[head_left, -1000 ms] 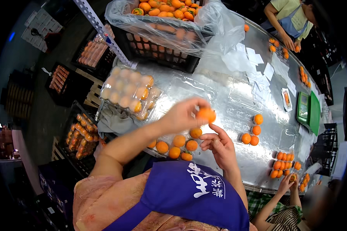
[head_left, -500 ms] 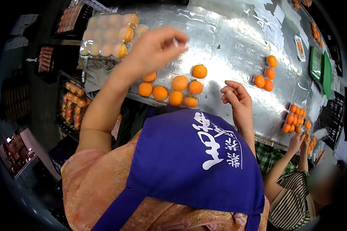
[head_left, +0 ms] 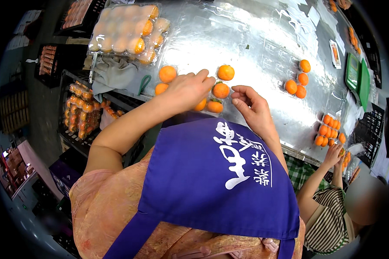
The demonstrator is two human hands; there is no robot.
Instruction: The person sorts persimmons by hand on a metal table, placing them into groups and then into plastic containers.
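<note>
Several orange mandarins, some with green stem ends, sit in a loose group in clear plastic packing at the near edge of the metal table. My left hand (head_left: 190, 90) reaches over the group with bent fingers, covering some of the fruit; whether it grips one is hidden. Just right of its fingertips is a mandarin (head_left: 221, 90), with another mandarin (head_left: 225, 72) beyond it. Beside the group, my right hand (head_left: 253, 108) is open, its thumb and curved fingers apart and nothing visible between them.
Filled clear clamshell packs (head_left: 122, 32) are stacked at the far left of the table. More packed fruit fills a black crate (head_left: 82, 110) below left. Clear trays, a few mandarins (head_left: 301, 80) and a green case (head_left: 358, 75) lie to the right, where a co-worker handles fruit.
My left hand has come down and nearer from above the table onto the mandarins. My right hand has shifted slightly left, closer to them.
</note>
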